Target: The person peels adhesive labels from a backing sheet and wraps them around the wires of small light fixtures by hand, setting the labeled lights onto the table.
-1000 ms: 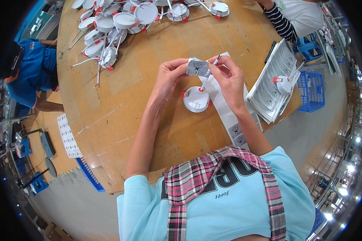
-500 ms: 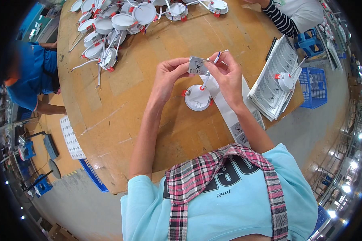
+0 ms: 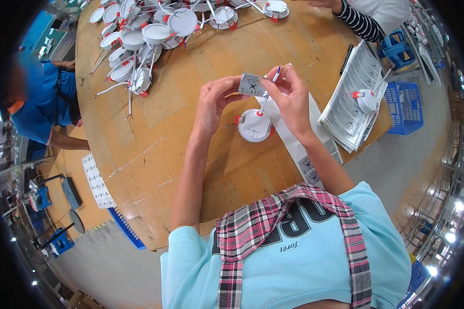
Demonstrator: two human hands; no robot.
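A small silver-grey printed label (image 3: 251,85) is pinched at its left edge by my left hand (image 3: 215,100). My right hand (image 3: 291,98) is closed near the label's right side, with the white cable (image 3: 263,106) of a lamp at its fingers; the cable's dark blue wire tip pokes up above them. The label lies against the cable, though how far it wraps round is hidden. Below my hands, the round white downlight (image 3: 254,126) rests on the table, with red-tipped spring clips at its sides. A white strip of labels (image 3: 292,138) runs under my right forearm.
Many white downlights (image 3: 156,32) with cables are heaped at the far left of the brown table (image 3: 139,185). At right, another downlight (image 3: 366,101) sits on stacked label sheets (image 3: 345,108), beside a blue basket (image 3: 407,108). Two co-workers stand nearby, one in blue, one in striped sleeves.
The view has shifted slightly. Both hands keep their hold on the label and cable, and the label has tilted a little.
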